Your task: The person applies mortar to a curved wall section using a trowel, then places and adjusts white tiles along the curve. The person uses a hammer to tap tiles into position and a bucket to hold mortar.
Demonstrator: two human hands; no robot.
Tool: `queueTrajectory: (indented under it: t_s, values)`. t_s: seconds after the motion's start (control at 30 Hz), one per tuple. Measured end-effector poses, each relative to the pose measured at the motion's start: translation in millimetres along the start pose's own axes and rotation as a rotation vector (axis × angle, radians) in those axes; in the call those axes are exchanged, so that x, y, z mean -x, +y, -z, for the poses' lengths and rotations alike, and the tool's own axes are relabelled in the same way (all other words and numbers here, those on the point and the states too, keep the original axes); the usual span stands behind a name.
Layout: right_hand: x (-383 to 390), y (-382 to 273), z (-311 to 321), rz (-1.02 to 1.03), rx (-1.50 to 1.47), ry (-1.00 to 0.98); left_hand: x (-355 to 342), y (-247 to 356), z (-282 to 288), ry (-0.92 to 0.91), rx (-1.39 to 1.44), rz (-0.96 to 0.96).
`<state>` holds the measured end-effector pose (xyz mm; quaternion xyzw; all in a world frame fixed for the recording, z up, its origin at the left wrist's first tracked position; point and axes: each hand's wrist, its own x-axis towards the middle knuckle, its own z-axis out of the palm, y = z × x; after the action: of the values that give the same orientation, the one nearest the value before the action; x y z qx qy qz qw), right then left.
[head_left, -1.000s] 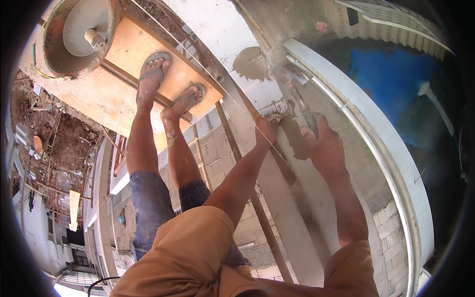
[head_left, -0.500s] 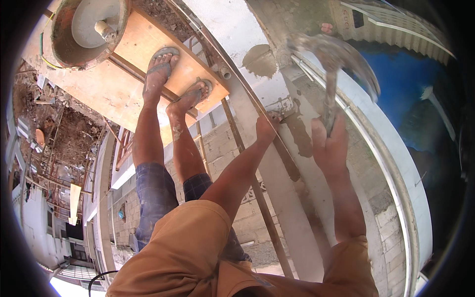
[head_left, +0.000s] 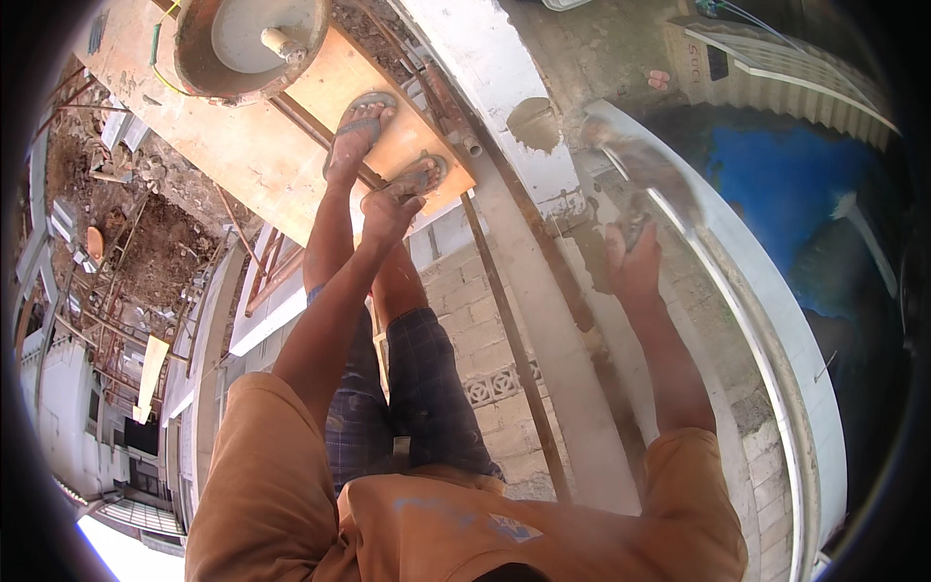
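My right hand (head_left: 635, 267) is closed round the handle of a motion-blurred trowel (head_left: 645, 160), whose grey head is smeared over the white ledge. Beside that hand, a wet mortar patch (head_left: 590, 254) runs along the broken end of the white wall (head_left: 538, 73). A rounder mortar patch (head_left: 534, 125) sits higher on the wall's face. My left hand (head_left: 388, 215) is low in front of my foot, thumb out to the right, and nothing shows in it. Its fingers partly blend with the foot and grey sandal (head_left: 422, 175) behind.
I stand on a plywood platform (head_left: 208, 160). A bucket (head_left: 184, 58) of grey mix, with a pale cylindrical piece in it, stands at its far left. Poles (head_left: 514, 349) and a block wall (head_left: 465, 330) lie below. Blue sheeting (head_left: 786, 194) is at the right, rubble (head_left: 155, 242) at the left.
My left hand has come away from the wall end and swung left to in front of my foot. The trowel has dropped and blurred in my right hand. The view has shifted slightly.
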<state>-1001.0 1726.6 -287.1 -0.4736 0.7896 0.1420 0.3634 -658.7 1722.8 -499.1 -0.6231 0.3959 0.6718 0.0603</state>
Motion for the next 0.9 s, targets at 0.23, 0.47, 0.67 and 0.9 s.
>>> queueTrajectory:
  t_s: [0.23, 0.47, 0.67, 0.9]
  values:
    - [-4, 14, 12, -0.079, 0.241, -0.198, 120, 5, 107, 0.143, -0.019, 0.042]
    - [-6, -15, 5, -0.002, 0.081, -0.096, 188, -3, 86, 0.138, -0.348, -0.156]
    - [-26, 1, -3, -0.096, 0.292, -0.242, 176, -6, 86, 0.135, -0.453, -0.132]
    - [3, 11, -15, 0.225, -0.153, 0.273, 173, -8, 88, 0.158, -0.378, -0.174]
